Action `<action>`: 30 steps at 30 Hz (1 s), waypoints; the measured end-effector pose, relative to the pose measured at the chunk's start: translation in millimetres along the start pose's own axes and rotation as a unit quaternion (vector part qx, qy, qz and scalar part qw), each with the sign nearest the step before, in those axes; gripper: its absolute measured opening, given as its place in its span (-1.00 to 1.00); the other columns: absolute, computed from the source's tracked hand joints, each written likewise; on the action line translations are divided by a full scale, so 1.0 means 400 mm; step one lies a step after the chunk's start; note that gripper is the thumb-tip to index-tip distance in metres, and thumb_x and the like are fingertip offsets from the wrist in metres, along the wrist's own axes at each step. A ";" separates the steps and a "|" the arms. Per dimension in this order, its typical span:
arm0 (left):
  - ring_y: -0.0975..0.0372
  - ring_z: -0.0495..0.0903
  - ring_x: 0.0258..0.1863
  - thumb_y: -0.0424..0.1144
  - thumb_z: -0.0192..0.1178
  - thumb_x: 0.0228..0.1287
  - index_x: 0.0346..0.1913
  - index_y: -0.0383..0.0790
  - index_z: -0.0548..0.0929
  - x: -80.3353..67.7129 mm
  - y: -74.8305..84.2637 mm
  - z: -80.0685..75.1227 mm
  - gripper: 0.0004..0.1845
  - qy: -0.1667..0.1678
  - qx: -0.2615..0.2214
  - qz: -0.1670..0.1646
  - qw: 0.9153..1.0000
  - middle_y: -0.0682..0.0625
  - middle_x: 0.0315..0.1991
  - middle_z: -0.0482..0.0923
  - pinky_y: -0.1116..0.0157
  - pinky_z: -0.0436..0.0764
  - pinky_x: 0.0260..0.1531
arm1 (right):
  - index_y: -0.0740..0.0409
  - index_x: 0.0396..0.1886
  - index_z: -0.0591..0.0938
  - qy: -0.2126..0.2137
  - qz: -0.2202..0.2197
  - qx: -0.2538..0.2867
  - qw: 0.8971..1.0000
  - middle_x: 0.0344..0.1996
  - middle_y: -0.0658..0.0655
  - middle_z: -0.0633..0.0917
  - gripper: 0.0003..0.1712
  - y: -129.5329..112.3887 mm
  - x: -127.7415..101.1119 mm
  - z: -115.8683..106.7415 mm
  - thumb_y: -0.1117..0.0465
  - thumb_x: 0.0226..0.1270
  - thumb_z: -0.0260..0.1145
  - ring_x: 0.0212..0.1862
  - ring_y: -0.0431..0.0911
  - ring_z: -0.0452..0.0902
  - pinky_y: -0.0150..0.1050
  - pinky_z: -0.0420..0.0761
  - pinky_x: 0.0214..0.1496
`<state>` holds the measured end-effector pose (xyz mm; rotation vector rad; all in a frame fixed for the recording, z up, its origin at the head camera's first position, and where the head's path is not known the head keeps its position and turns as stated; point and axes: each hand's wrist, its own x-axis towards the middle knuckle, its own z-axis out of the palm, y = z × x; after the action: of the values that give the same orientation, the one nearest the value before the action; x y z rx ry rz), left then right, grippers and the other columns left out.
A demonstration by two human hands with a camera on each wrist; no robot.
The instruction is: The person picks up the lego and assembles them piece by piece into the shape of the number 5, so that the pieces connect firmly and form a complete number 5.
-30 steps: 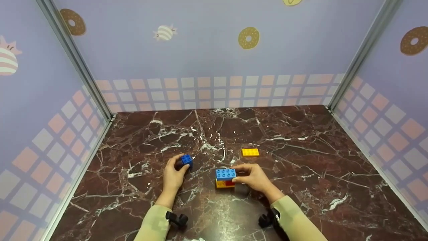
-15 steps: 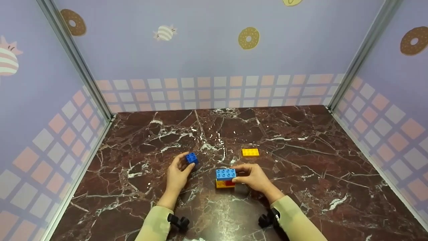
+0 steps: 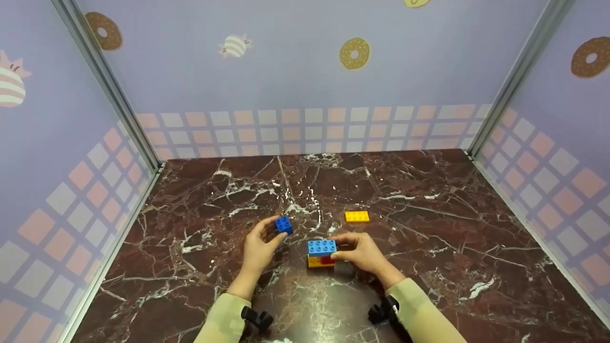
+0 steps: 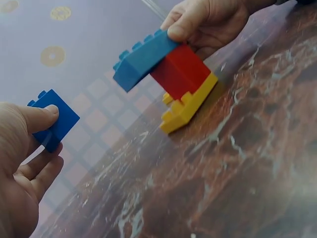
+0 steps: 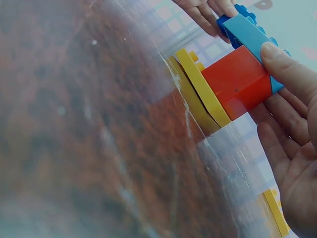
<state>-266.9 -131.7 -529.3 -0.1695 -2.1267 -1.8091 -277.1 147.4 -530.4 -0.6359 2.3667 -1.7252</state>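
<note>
My left hand [image 3: 260, 244] pinches a dark blue toy building brick [image 3: 283, 225] between thumb and fingers, raised off the table, left of a small stack. The stack has a yellow plate [image 4: 190, 107] at the bottom, a red brick [image 4: 181, 72] on its right half, and a light blue plate [image 3: 321, 247] on top, overhanging to the left. With thumb and fingers, my right hand [image 3: 360, 252] grips the light blue plate at its right end. In the left wrist view a gap shows between the top and bottom plates, beside the red brick.
A loose yellow plate [image 3: 357, 216] lies farther back on the dark marbled table [image 3: 419, 276], behind my right hand. Lilac panels with printed doughnuts and checks enclose the table at the back [image 3: 295, 81] and both sides.
My left hand has lifted the dark blue brick and carried it right, closer to the stack. My right hand and the stack stay where they were.
</note>
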 end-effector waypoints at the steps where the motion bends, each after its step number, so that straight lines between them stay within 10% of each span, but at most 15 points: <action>1: -0.18 0.68 0.15 -0.47 0.45 0.19 0.19 -0.43 0.63 -0.001 0.004 0.002 -0.52 -0.002 -0.006 0.000 1.000 -0.38 0.18 0.65 0.02 0.69 0.20 | 0.49 0.06 0.69 -0.002 0.000 0.004 1.000 -0.04 0.48 0.75 -0.55 -0.008 -0.002 0.000 0.40 0.17 0.54 -0.10 -0.02 0.76 -0.49 0.71 -0.09; 30: -0.17 0.70 0.10 -0.45 0.43 0.21 0.21 -0.47 0.63 -0.030 0.078 0.051 -0.51 -0.077 -0.048 0.018 0.996 -0.40 0.09 0.70 0.13 0.73 0.13 | 0.43 0.08 0.70 -0.003 -0.010 0.021 1.000 -0.03 0.42 0.77 -0.54 0.044 0.012 -0.006 0.36 0.18 0.55 -0.08 -0.08 0.76 -0.47 0.72 -0.06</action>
<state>-249.8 -104.6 -506.8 -0.3808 -2.1239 -1.9352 -286.5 152.0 -545.6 -0.6611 2.3216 -1.7730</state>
